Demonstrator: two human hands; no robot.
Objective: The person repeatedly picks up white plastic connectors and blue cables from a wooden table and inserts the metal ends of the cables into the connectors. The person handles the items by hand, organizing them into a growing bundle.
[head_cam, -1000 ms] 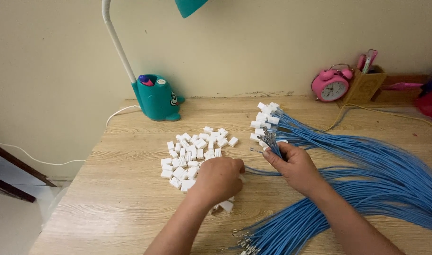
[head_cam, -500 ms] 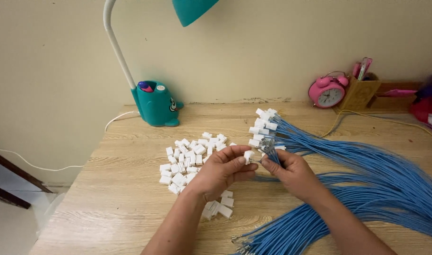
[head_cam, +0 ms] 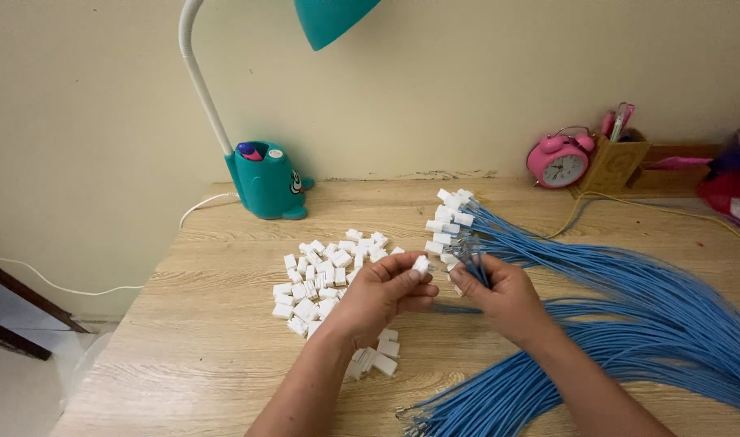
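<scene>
Nearest to the camera, at about six o'clock, loose ends of the lower blue wire bundle (head_cam: 499,405) lie on the bench (head_cam: 184,356), with bare metal tips. Just above, at the centre, both hands meet. The left hand (head_cam: 378,295) is closed in a pinch on one small white connector (head_cam: 421,265), held between thumb and fingertips. The right hand (head_cam: 503,295) is clenched around a few blue wire ends (head_cam: 477,267), which stick up from its grip toward eleven o'clock.

So the connector lies at nine o'clock from the wire ends, just beside them but apart; a small gap is between. The long axis of the held wires runs from the fist up and a little left, and the left hand is the nearer one to the connector. Nothing stands in this gap.

Under the left wrist some white connectors (head_cam: 374,356) lie loose, and a bigger pile of white connectors (head_cam: 321,279) spreads at ten o'clock. At one o'clock from the hands, wires already fitted with white plugs (head_cam: 451,218) fan out, and their blue lengths (head_cam: 645,299) sweep away to three o'clock.

Farther back, a teal lamp base (head_cam: 269,182) stands at eleven o'clock with its white neck rising. At two o'clock a pink alarm clock (head_cam: 558,162) and a wooden pen holder (head_cam: 617,162) stand against the wall.
</scene>
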